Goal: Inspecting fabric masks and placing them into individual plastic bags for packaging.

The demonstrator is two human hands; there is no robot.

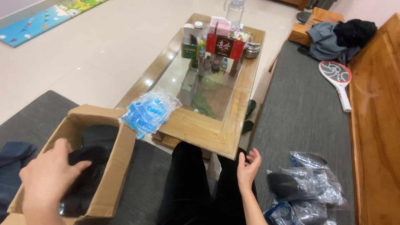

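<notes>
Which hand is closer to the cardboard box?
Left. The left hand reaches into the cardboard box, on dark cloth; the right hand hovers open, well off to its right.
</notes>
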